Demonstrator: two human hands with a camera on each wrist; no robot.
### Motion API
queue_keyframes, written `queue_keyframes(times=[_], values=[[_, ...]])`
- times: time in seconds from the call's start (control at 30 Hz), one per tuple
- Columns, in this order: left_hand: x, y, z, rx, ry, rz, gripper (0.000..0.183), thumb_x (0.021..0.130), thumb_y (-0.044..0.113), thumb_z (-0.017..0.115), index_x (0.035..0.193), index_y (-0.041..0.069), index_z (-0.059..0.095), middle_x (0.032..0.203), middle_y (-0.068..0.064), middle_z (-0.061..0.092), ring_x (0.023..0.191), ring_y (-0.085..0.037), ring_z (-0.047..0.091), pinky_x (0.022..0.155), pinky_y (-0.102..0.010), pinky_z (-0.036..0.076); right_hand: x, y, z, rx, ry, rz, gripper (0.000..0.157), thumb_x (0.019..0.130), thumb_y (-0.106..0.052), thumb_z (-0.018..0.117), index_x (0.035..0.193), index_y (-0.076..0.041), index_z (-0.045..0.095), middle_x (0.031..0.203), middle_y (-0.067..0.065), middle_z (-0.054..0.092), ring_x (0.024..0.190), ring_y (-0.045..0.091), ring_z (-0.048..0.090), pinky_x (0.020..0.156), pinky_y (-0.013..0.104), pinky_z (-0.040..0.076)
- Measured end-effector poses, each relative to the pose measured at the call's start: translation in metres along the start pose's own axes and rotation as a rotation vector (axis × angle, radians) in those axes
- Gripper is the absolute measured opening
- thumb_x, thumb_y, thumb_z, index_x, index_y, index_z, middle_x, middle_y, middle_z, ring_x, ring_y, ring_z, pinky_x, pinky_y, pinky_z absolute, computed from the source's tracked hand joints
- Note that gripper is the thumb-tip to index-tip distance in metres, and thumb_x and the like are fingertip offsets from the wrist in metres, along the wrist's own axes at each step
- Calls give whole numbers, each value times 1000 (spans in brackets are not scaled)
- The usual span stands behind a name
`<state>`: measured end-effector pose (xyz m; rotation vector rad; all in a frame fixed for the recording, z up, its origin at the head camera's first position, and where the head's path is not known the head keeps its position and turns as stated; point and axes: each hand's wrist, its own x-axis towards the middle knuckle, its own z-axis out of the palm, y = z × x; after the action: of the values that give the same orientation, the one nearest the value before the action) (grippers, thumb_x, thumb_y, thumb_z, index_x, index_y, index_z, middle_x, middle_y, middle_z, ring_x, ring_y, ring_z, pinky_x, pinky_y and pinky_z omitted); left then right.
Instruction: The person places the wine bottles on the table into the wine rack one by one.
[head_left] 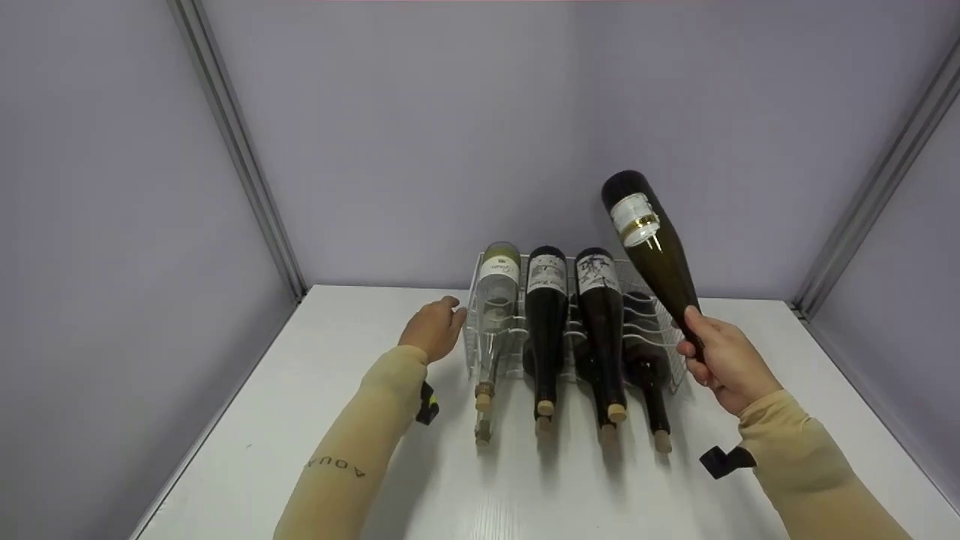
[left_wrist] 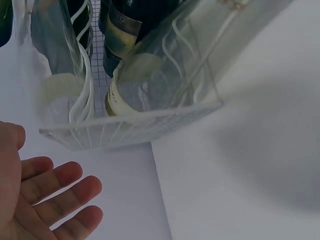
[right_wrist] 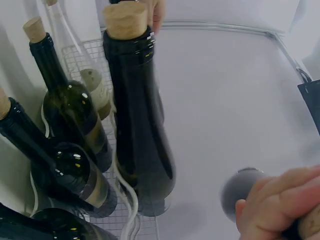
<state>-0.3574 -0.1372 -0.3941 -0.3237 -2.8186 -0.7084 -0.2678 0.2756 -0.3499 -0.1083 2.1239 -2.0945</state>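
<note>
My right hand grips a dark wine bottle by its neck, above the right side of a white wire wine rack. The bottle tilts, its base up and to the left, with a white and gold label near the base. In the right wrist view a cork shows beside the curled fingers. My left hand is beside the rack's left side, nearest a clear corked bottle. In the left wrist view its loosely spread fingers hold nothing.
On the rack's upper level, two dark bottles lie right of the clear one, necks toward me. Several more lie below, including a dark bottle at the right. The rack stands on a white table against a pale back wall.
</note>
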Motion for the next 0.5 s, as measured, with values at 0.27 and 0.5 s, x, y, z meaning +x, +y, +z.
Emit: queue_keyframes(times=[0.27,0.5], values=[[7,10,6,73,13,55,35,102,21,47,127,0,61,120,-15,65,112,-32,60,97,-44,46,3,25,-3,93,54,37,51,97,-54,41,110,-5,37,70,-7,44,46,1,38,38,15,30],[8,10,5,94,20,51,30,100,19,52,124,5,64,113,-12,68,91,-26,67,80,-41,52,1,47,-3,125,83,63,48,99,-52,39,110,-5,36,69,-7,44,46,2,37,41,16,33]])
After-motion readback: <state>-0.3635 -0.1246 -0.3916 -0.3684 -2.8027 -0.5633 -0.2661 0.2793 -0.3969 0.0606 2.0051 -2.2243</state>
